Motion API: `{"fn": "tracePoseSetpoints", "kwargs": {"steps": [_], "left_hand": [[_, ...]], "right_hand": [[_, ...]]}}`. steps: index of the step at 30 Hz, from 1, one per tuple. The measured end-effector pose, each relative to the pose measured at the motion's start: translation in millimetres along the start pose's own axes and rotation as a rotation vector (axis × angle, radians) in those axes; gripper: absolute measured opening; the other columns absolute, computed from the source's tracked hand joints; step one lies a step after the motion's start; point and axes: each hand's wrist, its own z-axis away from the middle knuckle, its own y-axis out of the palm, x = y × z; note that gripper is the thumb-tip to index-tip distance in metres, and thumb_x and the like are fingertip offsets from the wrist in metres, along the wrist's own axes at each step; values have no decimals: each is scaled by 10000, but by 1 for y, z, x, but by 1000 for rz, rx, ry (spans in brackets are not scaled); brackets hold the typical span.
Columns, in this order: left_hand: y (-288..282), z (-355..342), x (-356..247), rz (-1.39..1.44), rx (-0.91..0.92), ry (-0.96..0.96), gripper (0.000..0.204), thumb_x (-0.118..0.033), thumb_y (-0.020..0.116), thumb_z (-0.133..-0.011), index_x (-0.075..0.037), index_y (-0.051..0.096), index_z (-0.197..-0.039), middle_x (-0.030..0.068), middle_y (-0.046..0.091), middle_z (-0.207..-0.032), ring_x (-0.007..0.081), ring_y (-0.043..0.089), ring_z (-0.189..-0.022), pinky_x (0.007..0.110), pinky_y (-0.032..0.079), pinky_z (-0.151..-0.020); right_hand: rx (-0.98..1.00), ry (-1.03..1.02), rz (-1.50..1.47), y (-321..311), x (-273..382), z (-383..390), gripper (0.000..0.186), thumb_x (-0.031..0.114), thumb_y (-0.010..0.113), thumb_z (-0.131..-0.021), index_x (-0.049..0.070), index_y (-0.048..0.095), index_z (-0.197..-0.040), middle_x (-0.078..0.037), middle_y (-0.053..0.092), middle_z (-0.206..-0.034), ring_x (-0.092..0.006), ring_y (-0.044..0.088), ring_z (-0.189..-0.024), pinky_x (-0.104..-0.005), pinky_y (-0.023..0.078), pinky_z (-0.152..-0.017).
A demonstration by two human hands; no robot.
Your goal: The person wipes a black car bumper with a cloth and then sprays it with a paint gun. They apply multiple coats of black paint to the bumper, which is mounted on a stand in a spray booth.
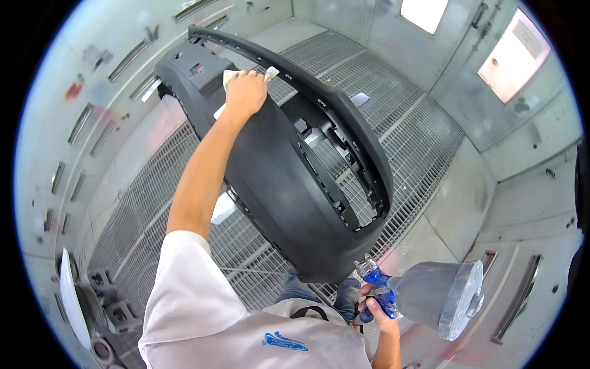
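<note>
A large dark grey car bumper cover stretches out in front of me above the floor grating. My left hand reaches to its far part, closed on a crumpled whitish cloth that sticks out on both sides of the fingers. The cloth lies against the bumper's upper surface. Low on the right, my right hand is wrapped round the handle of a blue spray gun. The gun's silver nozzle end points toward the bumper's near end. A big greyish, cloudy paint cup with a round lid is attached to it, tilted to the right.
Metal floor grating runs beneath the bumper. Pale booth walls with paint smudges and slotted vents surround me. Hollow blocks and a white curved panel stand at the lower left. Bright windows show at the upper right.
</note>
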Motion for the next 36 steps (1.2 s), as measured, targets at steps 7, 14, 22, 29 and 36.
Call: {"fn": "tracePoseSetpoints", "kwargs": {"steps": [7,14,22,29,36], "left_hand": [[19,127,-78,110,-235,277,352,-256,506,-974,-74,605,-1258,114,522,-1390,346,368,-1388,491,264,-1162],[39,248,-173,124,-187,235,386,-261,605,-855,-201,655,-1233,18,524,-1394,287,343,-1416,516,232,-1188],[94,330,-211,91,-272,185,534,-266,605,-820,-272,565,-1352,34,432,-1475,307,329,-1422,515,242,-1183],[74,263,-133,348,-637,-487,450,-235,506,-983,-118,481,-1418,192,315,-1546,434,246,-1434,490,242,-1175],[119,337,-205,456,-622,-400,450,-201,564,-943,-128,532,-1386,205,306,-1542,490,232,-1424,546,245,-1161]], "right_hand": [[217,38,-67,-85,12,-31,725,27,677,-866,-20,285,-1473,-162,608,-1041,-211,616,-895,-319,561,-687],[418,78,43,-136,29,-53,746,161,702,-869,43,290,-1479,-122,596,-1009,-193,607,-886,-302,570,-607],[547,152,177,-144,16,-48,752,188,704,-889,24,284,-1490,-120,615,-979,-151,609,-684,-287,524,-616],[636,210,255,-149,-4,-28,766,184,685,-891,29,250,-1503,-129,603,-1009,-170,612,-726,-289,546,-625],[501,262,183,-173,-53,19,816,181,690,-897,70,186,-1529,-136,597,-1039,-195,617,-808,-308,560,-620]]}}
